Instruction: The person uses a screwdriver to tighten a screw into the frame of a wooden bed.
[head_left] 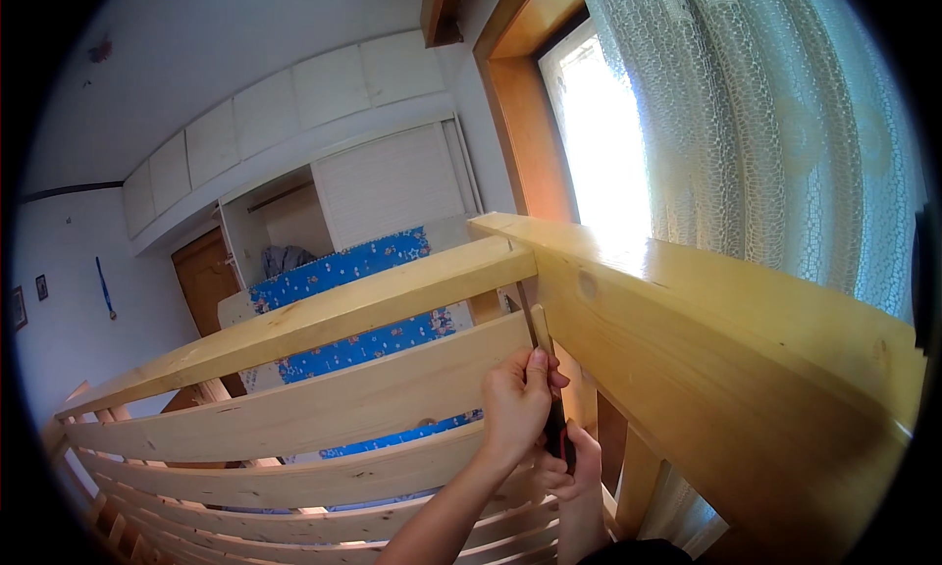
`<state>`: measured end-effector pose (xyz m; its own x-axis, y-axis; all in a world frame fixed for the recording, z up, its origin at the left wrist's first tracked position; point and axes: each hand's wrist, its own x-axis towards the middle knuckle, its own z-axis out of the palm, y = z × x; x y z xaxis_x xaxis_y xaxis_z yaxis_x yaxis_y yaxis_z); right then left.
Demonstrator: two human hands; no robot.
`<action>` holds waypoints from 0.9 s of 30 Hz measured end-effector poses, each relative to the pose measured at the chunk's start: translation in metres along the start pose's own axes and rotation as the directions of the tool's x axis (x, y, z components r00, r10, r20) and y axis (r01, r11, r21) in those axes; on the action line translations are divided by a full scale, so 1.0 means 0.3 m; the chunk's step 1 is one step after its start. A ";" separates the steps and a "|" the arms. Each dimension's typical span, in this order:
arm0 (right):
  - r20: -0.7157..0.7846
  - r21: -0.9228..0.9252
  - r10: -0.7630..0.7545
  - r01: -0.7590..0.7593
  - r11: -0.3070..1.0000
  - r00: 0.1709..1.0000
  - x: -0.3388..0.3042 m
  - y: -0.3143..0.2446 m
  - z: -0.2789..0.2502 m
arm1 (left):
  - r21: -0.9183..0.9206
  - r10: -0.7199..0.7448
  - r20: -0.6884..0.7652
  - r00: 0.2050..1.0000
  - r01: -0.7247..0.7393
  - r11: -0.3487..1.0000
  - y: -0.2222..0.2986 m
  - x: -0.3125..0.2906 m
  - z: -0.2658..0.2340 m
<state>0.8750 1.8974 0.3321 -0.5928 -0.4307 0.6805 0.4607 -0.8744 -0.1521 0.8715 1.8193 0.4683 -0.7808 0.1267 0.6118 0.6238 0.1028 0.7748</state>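
Observation:
At the corner of a light wooden slatted frame, both my hands are close together. My left hand (517, 398) is closed, thumb and fingers pinching the lower end of a thin pale wooden strip (542, 328). Just below and to the right, my right hand (577, 465) is wrapped round the black-and-red handle (567, 445) of a hand tool. Its working end is hidden behind my left fingers, so its exact kind cannot be told. A narrow dark gap separates the slat (324, 408) ends from the thick wooden side rail (687, 339).
The top rail (304, 320) runs away to the left and meets the side rail at the corner. Several slats lie below it. A blue patterned panel (339, 269) stands behind. Lace curtains (756, 124) hang beside a bright window (596, 124) at right; white cupboards (294, 104) line the far wall.

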 end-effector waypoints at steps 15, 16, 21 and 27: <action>0.251 -0.963 -0.807 0.058 -0.262 0.535 0.044 0.062 0.040 | 0.110 0.029 0.084 0.996 -0.039 0.993 -0.021 -0.005 -0.004; 0.248 -0.964 -0.809 0.055 -0.259 0.534 0.041 0.063 0.040 | 0.119 0.029 0.055 0.998 -0.036 0.992 -0.019 -0.008 0.001; -0.103 -0.789 -0.597 0.301 0.536 0.795 -0.001 0.042 0.067 | 0.076 0.005 0.002 1.000 -0.005 0.997 -0.011 -0.007 0.010; -0.020 -0.020 -0.006 0.005 1.000 1.000 -0.013 -0.003 -0.030 | -0.063 -0.029 0.022 0.999 0.031 0.998 -0.008 -0.003 -0.001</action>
<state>0.8710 1.8978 0.3231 -0.6088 -0.4301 0.6666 0.4442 -0.8810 -0.1627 0.8708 1.8187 0.4658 -0.7978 0.1454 0.5852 0.5962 0.0446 0.8016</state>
